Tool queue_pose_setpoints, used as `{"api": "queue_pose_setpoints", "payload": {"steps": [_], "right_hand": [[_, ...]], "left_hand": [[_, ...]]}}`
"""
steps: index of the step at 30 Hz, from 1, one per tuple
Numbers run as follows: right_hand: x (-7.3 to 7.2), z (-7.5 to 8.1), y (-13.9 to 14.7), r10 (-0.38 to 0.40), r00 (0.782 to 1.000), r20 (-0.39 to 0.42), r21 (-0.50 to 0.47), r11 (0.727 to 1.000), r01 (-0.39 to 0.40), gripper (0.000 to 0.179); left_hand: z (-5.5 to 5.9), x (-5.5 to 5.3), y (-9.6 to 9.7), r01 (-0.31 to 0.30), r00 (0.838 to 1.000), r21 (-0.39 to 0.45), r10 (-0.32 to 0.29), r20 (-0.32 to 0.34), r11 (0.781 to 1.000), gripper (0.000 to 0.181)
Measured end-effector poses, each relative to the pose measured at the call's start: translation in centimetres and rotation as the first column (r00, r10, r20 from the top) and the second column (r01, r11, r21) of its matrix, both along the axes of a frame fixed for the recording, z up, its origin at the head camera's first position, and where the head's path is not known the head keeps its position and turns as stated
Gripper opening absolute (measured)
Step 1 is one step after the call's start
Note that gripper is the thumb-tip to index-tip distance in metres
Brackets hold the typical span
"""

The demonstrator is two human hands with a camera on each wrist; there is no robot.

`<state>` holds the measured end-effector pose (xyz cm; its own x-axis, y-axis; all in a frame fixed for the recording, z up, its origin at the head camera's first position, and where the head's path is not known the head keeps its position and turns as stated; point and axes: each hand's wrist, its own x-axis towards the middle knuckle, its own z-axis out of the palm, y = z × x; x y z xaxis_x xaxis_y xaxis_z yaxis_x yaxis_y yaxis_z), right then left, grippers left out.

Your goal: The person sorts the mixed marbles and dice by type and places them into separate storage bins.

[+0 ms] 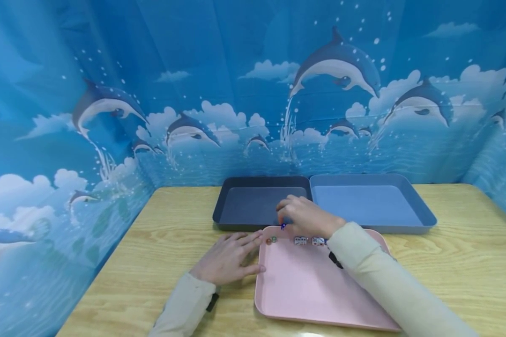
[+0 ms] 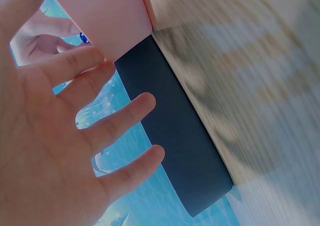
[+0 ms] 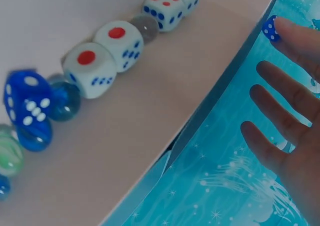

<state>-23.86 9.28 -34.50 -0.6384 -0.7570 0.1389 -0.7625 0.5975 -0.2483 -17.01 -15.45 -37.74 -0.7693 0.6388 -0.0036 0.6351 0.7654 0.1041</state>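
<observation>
So the blue die (image 3: 270,29) with white pips was lifted up near the far rim of the pink tray (image 1: 303,285), pinched at the right hand's (image 1: 305,215) fingertips. The tray lay flat, round-cornered, with the left hand (image 1: 232,257) at its left edge. Inside, along the far side: 4 white dice (image 3: 90,71) in 2 pairs, 1 greyish marble (image 3: 145,28) between the pairs, then blue marbles (image 3: 65,102), a 2nd blue die (image 3: 27,97) and a green marble (image 3: 9,155). 1 reddish marble (image 1: 268,241) sat in the far left corner.
</observation>
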Motion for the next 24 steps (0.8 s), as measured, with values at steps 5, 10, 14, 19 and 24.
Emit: {"api": "queue_pose_setpoints", "payload": {"steps": [5, 10, 14, 19, 24], "right_hand": [[-0.7, 0.5, -0.1, -0.049, 0.999, 0.019, 0.031, 0.998, 0.048, 0.011], [-1.9, 0.7, -0.1, -0.075, 0.997, -0.009, 0.046, 0.996, 0.075, 0.009], [-2.9, 0.7, 0.0, -0.106, 0.994, -0.001, 0.055, 0.993, 0.105, 0.009], [-3.8, 0.3, 0.4, -0.161, 0.986, 0.031, 0.086, 0.984, 0.158, 0.010], [-4.8, 0.2, 0.5, -0.201, 0.978, 0.060, 0.077, 0.978, 0.196, 0.009]], "left_hand": [[0.0, 0.0, 0.0, 0.001, 1.000, -0.003, -0.001, -0.001, 1.000, 0.072], [0.1, -0.1, 0.0, -0.003, 1.000, -0.007, 0.003, 0.003, 1.000, 0.071], [0.2, -0.1, -0.1, -0.008, 1.000, -0.004, 0.008, 0.005, 1.000, 0.072], [0.1, 0.0, -0.1, -0.014, 1.000, -0.006, 0.014, 0.017, 1.000, 0.072], [0.0, -0.1, 0.0, -0.012, 1.000, 0.003, 0.012, 0.016, 1.000, 0.072]]}}
